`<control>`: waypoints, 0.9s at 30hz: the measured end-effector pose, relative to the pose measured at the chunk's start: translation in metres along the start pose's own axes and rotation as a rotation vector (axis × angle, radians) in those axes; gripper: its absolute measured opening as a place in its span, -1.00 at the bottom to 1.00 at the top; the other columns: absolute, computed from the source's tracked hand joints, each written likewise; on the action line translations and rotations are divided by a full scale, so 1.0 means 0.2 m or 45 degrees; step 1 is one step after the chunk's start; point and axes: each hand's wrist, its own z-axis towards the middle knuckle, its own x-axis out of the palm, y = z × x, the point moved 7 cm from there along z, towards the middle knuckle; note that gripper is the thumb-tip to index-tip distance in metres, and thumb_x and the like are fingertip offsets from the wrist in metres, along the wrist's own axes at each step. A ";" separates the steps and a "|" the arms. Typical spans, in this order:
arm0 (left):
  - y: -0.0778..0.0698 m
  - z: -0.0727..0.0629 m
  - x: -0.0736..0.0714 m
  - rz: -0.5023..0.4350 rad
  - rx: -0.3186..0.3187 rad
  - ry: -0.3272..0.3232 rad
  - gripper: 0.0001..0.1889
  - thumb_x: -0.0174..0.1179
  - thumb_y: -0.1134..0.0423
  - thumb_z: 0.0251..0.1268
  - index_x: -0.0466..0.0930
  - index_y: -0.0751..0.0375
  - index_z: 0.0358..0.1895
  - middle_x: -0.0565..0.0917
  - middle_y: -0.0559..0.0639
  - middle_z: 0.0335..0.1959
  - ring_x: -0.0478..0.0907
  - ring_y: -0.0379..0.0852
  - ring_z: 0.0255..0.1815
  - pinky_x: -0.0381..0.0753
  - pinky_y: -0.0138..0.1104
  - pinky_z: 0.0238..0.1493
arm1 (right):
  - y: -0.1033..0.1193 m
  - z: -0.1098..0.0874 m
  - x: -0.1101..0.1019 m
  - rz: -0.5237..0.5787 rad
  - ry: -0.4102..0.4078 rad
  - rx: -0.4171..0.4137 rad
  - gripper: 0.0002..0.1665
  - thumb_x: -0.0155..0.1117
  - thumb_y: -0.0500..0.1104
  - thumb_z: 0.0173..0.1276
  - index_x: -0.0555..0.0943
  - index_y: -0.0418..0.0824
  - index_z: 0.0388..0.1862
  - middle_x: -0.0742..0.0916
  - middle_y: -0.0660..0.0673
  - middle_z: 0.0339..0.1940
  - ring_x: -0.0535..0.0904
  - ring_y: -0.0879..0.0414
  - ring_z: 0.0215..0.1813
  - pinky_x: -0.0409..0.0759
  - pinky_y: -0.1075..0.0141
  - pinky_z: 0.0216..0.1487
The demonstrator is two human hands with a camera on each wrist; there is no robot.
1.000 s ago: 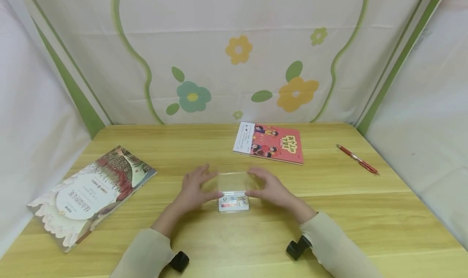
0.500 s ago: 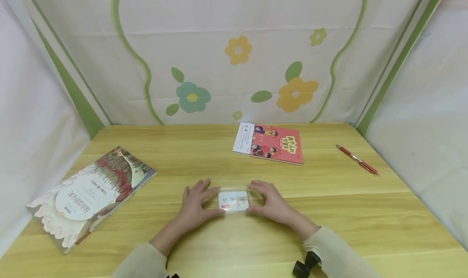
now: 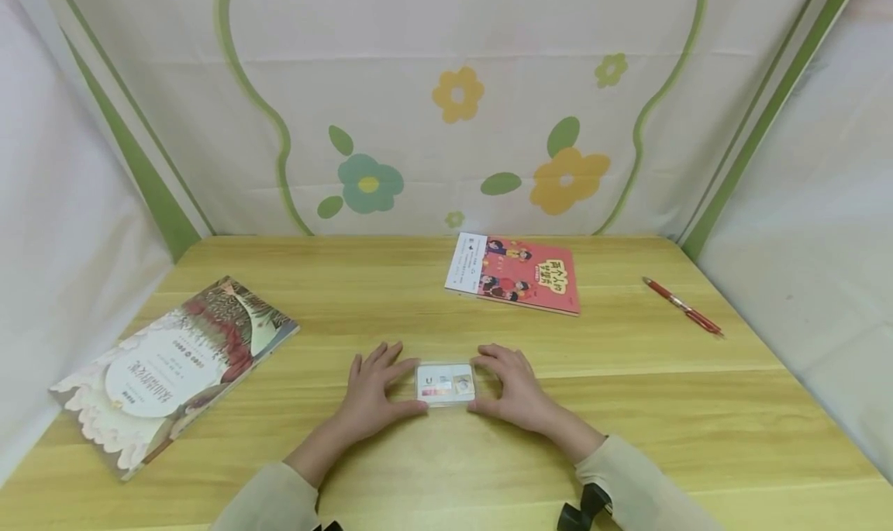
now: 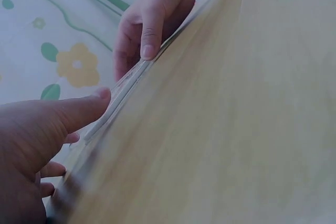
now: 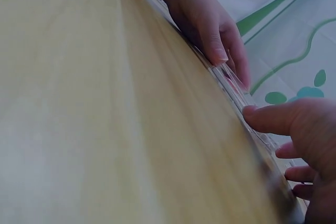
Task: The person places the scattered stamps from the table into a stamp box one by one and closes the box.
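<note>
A small flat clear plastic case [image 3: 445,385] lies on the wooden table in front of me, its lid down. Through the lid shows a white card with a pink strip and a small gold-toned square. My left hand [image 3: 373,395] holds the case's left end, thumb at the near corner and index finger at the far one. At the other end my right hand [image 3: 516,387] grips it in the same way. In the left wrist view the case [image 4: 118,98] appears edge-on, low against the tabletop, with both thumbs at its near edge.
A large illustrated book [image 3: 174,372] lies slanted at the left of the table [image 3: 446,477]. Behind the hands is a red and white booklet [image 3: 519,274]. A red pen [image 3: 682,306] lies at the right. Flower-patterned cloth [image 3: 456,128] hangs along the back.
One second ago the clear lid stood raised behind the card. It has come down onto the case, and both hands have moved nearer with it. Since half a second ago almost nothing moved.
</note>
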 end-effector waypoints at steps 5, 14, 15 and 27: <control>0.00 0.00 0.00 0.015 -0.006 0.009 -0.34 0.28 -0.16 -0.24 0.47 0.07 0.03 0.22 0.20 0.21 -0.06 0.19 0.26 -0.34 0.12 0.12 | 0.00 0.00 0.00 -0.019 -0.011 0.001 -0.31 0.40 0.07 -0.14 0.48 -0.21 -0.02 0.41 -0.19 0.11 0.20 -0.09 0.17 -0.17 -0.11 0.16; 0.00 -0.01 0.01 0.039 -0.010 0.042 -0.33 0.26 -0.17 -0.21 0.46 0.09 0.05 0.20 0.18 0.23 -0.09 0.17 0.27 -0.35 0.11 0.13 | 0.00 0.00 0.00 -0.028 -0.007 0.008 -0.32 0.38 0.10 -0.12 0.48 -0.19 -0.03 0.41 -0.17 0.12 0.19 -0.08 0.18 -0.16 -0.11 0.16; 0.00 0.00 0.01 0.043 -0.009 0.044 -0.33 0.26 -0.17 -0.20 0.46 0.09 0.05 0.20 0.18 0.23 -0.09 0.18 0.27 -0.35 0.11 0.13 | 0.00 0.00 0.00 -0.030 -0.007 0.007 -0.32 0.37 0.10 -0.12 0.48 -0.19 -0.03 0.41 -0.17 0.12 0.19 -0.08 0.18 -0.16 -0.12 0.16; -0.01 0.00 0.02 0.091 -0.009 0.081 -0.34 0.24 -0.16 -0.17 0.45 0.13 0.06 0.20 0.19 0.23 -0.10 0.18 0.27 -0.32 0.13 0.12 | 0.01 -0.01 0.00 -0.122 0.039 -0.024 -0.31 0.33 0.12 -0.07 0.45 -0.21 0.01 0.38 -0.19 0.14 0.17 -0.08 0.20 -0.14 -0.10 0.17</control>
